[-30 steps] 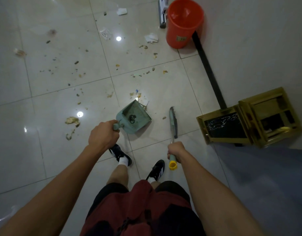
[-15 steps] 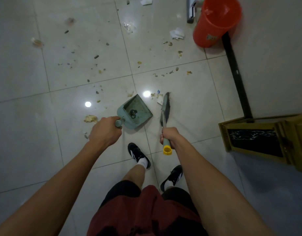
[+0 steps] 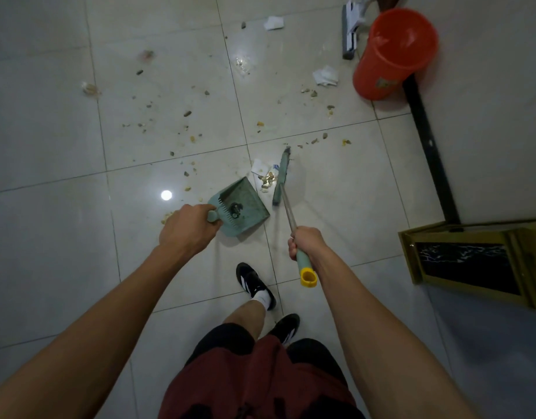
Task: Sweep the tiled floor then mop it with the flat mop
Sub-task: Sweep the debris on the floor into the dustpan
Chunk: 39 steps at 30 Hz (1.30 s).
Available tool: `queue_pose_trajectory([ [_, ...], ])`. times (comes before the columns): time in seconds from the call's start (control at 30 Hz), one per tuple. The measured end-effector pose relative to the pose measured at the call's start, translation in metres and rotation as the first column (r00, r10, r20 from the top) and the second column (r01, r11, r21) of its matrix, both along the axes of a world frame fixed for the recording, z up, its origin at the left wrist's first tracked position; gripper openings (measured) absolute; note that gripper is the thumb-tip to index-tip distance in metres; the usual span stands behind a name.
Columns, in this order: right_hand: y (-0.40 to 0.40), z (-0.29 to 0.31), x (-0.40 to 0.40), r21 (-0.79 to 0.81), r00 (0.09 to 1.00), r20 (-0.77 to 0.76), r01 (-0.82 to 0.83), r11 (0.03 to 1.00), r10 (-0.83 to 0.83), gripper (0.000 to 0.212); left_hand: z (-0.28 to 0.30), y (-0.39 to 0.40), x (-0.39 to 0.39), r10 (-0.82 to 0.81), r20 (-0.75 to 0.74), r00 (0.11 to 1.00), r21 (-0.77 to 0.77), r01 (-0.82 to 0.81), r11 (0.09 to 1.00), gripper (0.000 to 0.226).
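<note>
- Left hand (image 3: 186, 229): gripping the stub handle of the pale green plastic dustpan (image 3: 241, 207), fingers curling under and out of sight; only the back of the hand showing.
- Pale green plastic dustpan: resting on the glossy white tiled floor (image 3: 49, 207) just ahead of the feet, open mouth facing up-right toward a small heap of swept crumbs and paper scraps (image 3: 268, 178); holding a dark clump near its comb teeth, too small for identifying.
- Right hand (image 3: 306, 243): closing round the green grip of the long-handled green broom (image 3: 281, 179), thumb side uppermost, yellow end cap sticking out below the wrist.
- Long-handled green broom: head lying edge-on to the camera, just right of the small heap; bristles hard to make out.
- Loose debris (image 3: 188, 113): lying scattered over the tiles beyond the dustpan, with crumpled white tissue pieces (image 3: 325, 76) near the bucket.
- Orange plastic bucket (image 3: 393, 52): standing at the wall, top right; contents hard to make out.
- Flat mop (image 3: 351, 28): lying just left of the bucket, handle being cut off by the upper frame edge.
- Gold-framed dark panelled object (image 3: 472, 261): sitting at right, being cut off by the frame edge, nature unclear.
- Black-and-white trainers (image 3: 254, 282): standing on the tiles, the nearer one partly hidden behind dark red shorts.
</note>
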State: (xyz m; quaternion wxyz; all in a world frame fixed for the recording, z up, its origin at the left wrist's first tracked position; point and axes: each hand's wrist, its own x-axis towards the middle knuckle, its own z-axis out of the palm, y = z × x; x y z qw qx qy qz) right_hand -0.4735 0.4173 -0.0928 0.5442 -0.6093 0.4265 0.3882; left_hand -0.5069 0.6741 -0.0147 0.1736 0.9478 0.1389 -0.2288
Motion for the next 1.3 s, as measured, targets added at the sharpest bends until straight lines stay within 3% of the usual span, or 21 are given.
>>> queue_pose_trajectory([
  [0.37,-0.121,0.023,-0.116,-0.078,0.997,0.056,0.062,0.995,-0.058,0.022,0.023,-0.089,-0.057,-0.113,0.043,0.993,0.044,0.111,0.993,0.021],
  [0.67,-0.172,0.008,-0.209,-0.241,0.999,-0.017,-0.035,0.97,0.032,0.033,0.02,-0.131,-0.084,-0.201,0.046,0.979,0.039,0.199,0.979,0.018],
  [1.07,-0.071,0.011,-0.179,-0.256,0.971,-0.156,-0.215,0.942,0.179,0.043,0.008,-0.069,-0.061,-0.191,-0.007,0.982,0.005,0.191,0.982,0.013],
  [1.3,0.038,0.013,-0.117,-0.12,0.987,-0.131,-0.111,0.987,0.095,0.033,0.018,0.027,-0.033,-0.065,-0.031,0.997,-0.086,0.062,0.994,0.017],
])
